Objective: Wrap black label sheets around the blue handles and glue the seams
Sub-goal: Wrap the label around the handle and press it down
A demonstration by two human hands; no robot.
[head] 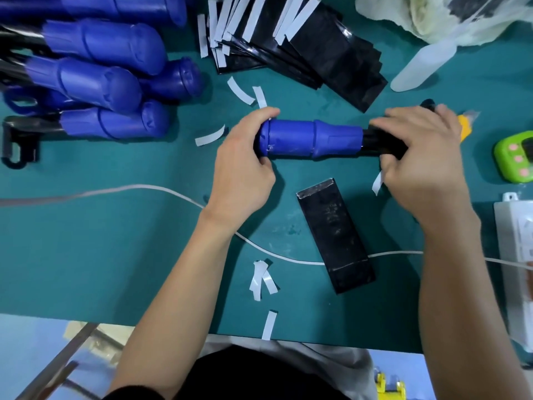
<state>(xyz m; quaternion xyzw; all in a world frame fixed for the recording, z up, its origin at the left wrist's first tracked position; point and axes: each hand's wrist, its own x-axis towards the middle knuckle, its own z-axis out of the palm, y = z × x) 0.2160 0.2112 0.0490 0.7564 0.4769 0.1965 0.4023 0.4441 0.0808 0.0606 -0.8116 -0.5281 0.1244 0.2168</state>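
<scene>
Right now you have the blue handle (311,140) lying level over the green mat (86,255), its length running left to right in front of you. Your left hand (245,166) is curled round the handle's rounded cap end, fingers over the top and thumb on the near side. Your right hand (424,163) is wrapped round the black shaft (375,141) that sticks out of the handle's narrow end. So both hands are clamped on the same piece, 1 at each end and well apart, and the stretch between them shows plain blue.

Just nearer to you than the handle, 1 black label sheet (334,235) lies flat and tilted on the mat, its near end resting across the white cable (161,192) that snakes past on your side of the handle. Beyond the handle sits the stack of black sheets (326,50), fanned out with pale strips along their edges. To the handle's left and further away is the pile of blue handles (101,79).

Loose white strips (261,278) lie scattered all round the handle. 1 more pokes out under your right hand, and you cannot tell whether it is held. Right of the handle, past your right hand, are a yellow knife (464,125) and a green timer (516,160)
</scene>
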